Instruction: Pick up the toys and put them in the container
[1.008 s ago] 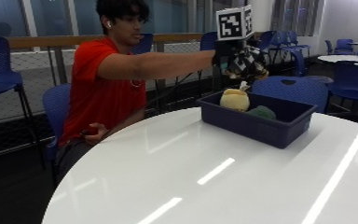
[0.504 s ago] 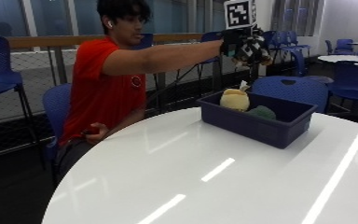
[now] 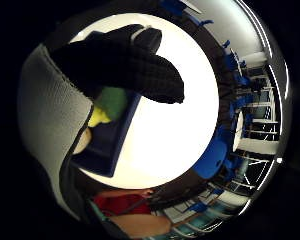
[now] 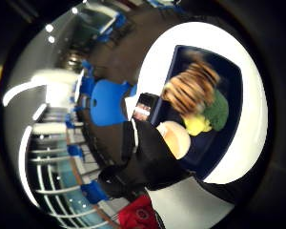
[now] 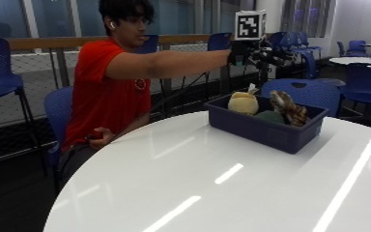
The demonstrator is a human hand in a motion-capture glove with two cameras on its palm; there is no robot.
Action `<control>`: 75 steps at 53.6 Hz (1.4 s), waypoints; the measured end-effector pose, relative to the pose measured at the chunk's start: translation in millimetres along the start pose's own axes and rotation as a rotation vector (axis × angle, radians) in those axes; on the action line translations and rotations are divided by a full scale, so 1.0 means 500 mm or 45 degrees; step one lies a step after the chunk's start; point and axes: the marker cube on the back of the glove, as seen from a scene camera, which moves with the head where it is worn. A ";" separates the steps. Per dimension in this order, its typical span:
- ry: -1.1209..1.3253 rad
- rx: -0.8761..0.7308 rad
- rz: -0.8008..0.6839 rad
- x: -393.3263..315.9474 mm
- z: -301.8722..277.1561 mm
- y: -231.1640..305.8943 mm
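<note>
Over the far side of the round white table (image 5: pixel 192 188), my gloved right hand (image 5: pixel 263 54) hangs in the air above the dark blue container (image 5: pixel 263 129), fingers spread and holding nothing. A brown striped tiger toy (image 5: pixel 288 108) lies at the container's right end, beside a cream plush (image 5: pixel 243 103) and a green plush (image 5: pixel 270 116). The thumb side palm view looks down on the striped toy (image 4: pixel 190 88), the green and yellow plush (image 4: pixel 214 114) and the cream plush (image 4: pixel 176 138) inside the container (image 4: pixel 231 71). A gloved finger (image 3: pixel 135 67) crosses the container (image 3: pixel 107 147) and the green plush (image 3: pixel 111 101).
A blue chair (image 5: pixel 304 92) stands just behind the container, with more blue chairs and another white table (image 5: pixel 359 60) farther back. The person's bare left hand (image 5: pixel 98 137) rests at the table's near-left edge. The container sits near the table's far rim.
The hand gripped the striped toy above the container and lifted a little. It has let go, and the toy now lies in the container.
</note>
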 end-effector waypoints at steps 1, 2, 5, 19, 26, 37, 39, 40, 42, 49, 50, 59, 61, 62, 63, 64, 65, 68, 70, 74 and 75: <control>-0.004 0.004 0.025 -0.001 0.001 0.001; -0.012 0.009 0.059 -0.001 0.002 0.002; -0.032 0.025 0.102 0.005 0.005 0.009; 0.028 0.044 0.124 0.091 0.059 0.085; 0.035 0.035 0.173 0.147 0.101 0.141; -0.084 -0.035 0.278 0.240 0.159 0.242; -0.093 -0.034 0.297 0.256 0.165 0.257; -0.091 -0.029 0.305 0.264 0.168 0.264; -0.074 -0.015 0.318 0.280 0.174 0.277; 0.006 -0.008 0.355 0.314 0.201 0.316; 0.012 -0.014 0.361 0.317 0.206 0.321; 0.026 -0.056 0.415 0.358 0.247 0.361; 0.022 -0.062 0.422 0.362 0.253 0.371; 0.021 -0.063 0.426 0.365 0.256 0.375; 0.019 -0.064 0.430 0.367 0.258 0.379; 0.015 -0.065 0.434 0.370 0.259 0.384; 0.010 -0.067 0.439 0.373 0.261 0.387; -0.011 -0.068 0.451 0.378 0.263 0.399; -0.017 -0.065 0.457 0.382 0.263 0.407; -0.018 -0.059 0.462 0.394 0.258 0.422; -0.018 -0.057 0.462 0.396 0.256 0.424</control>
